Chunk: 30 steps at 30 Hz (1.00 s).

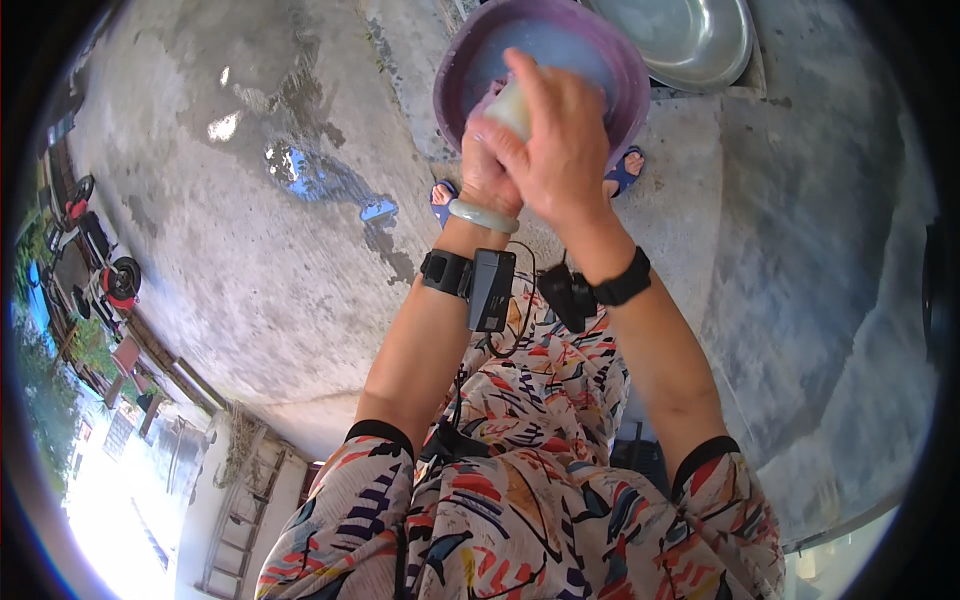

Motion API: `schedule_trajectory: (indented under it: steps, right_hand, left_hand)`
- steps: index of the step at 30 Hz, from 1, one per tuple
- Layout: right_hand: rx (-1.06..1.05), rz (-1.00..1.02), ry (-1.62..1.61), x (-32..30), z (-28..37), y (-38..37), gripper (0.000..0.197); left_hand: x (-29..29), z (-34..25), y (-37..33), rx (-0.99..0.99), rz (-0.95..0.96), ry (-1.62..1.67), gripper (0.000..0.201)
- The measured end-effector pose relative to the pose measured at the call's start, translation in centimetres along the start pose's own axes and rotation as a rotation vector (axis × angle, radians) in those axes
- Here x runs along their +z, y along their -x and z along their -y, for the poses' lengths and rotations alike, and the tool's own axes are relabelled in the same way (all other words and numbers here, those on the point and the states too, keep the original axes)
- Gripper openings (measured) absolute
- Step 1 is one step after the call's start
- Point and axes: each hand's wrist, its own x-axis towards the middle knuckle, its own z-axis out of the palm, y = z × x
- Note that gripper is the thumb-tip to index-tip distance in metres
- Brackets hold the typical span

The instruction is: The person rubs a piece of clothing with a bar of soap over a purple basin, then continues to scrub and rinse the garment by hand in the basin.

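Note:
Over a purple basin [622, 125] of cloudy water, my two hands come together. My right hand [568, 150] has its thumb and fingers around a pale, whitish-green bar of soap [511, 110]. Beneath it, my left hand [484, 168] is palm up, with a bit of pinkish-purple cloth [488, 98] showing at its fingers. Most of the left fingers are hidden behind the soap and the right hand. The soap lies against the cloth.
A shiny metal basin [690, 45] stands right of the purple one. Blue sandals [440, 200] are on my feet close to the basin. Wet patches and a puddle [300, 170] mark the concrete floor. Red-and-black wheeled vehicles [120, 282] and a wooden ladder [240, 520] are at the left.

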Motion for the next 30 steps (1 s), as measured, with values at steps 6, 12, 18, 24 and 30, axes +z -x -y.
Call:
schedule_trajectory:
  steps: [6,12,18,24,30]
  right_hand:
    - [0.128,0.02,0.063,0.5,-2.3,-2.0,0.054]
    - [-0.171,0.153,-0.157,-0.9,0.8,1.3,0.053]
    - [0.006,0.094,-0.129,0.2,-2.1,-0.4,0.055]
    - [0.03,0.122,-0.048,0.1,-2.5,-1.6,0.05]
    - [-0.28,0.153,-0.169,-0.6,-0.6,0.7,0.059]
  left_hand:
    - [2.1,0.4,0.8,-0.049,-0.113,-0.045,0.047]
    - [-2.0,0.1,1.6,0.03,0.114,0.071,0.043]
    - [0.8,-0.2,0.6,0.013,-0.065,-0.055,0.054]
    - [1.7,0.4,0.7,-0.029,-0.181,-0.134,0.05]
    - [-1.8,1.6,1.2,0.139,0.196,0.024,0.052]
